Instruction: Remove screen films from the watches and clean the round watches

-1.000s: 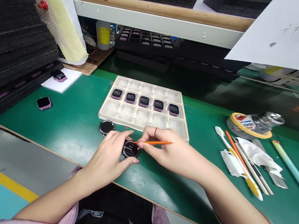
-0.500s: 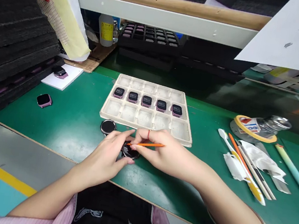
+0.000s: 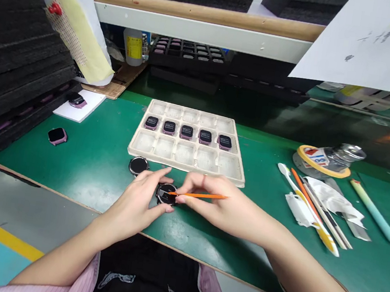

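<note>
A round black watch lies on the green bench near its front edge, its dark face up. My left hand steadies it from the left, thumb at the near rim and fingers at the far side. Between the thumb and fingers of my right hand is a thin orange stick, its tip on the watch face. Another round watch lies just beyond my left hand. Behind both hands, a cream compartment tray carries several pinkish square watches in its middle row.
On the right lie a toothbrush, several thin sticks, a crumpled white tissue and a pale green pen. A metal-topped glass bottle stands behind them. Black foam trays are stacked at left, near a loose square watch.
My right hand has shifted a little to the right with the orange stick, uncovering more of the watch face. My left hand stays at the watch. The view has tilted slightly.
</note>
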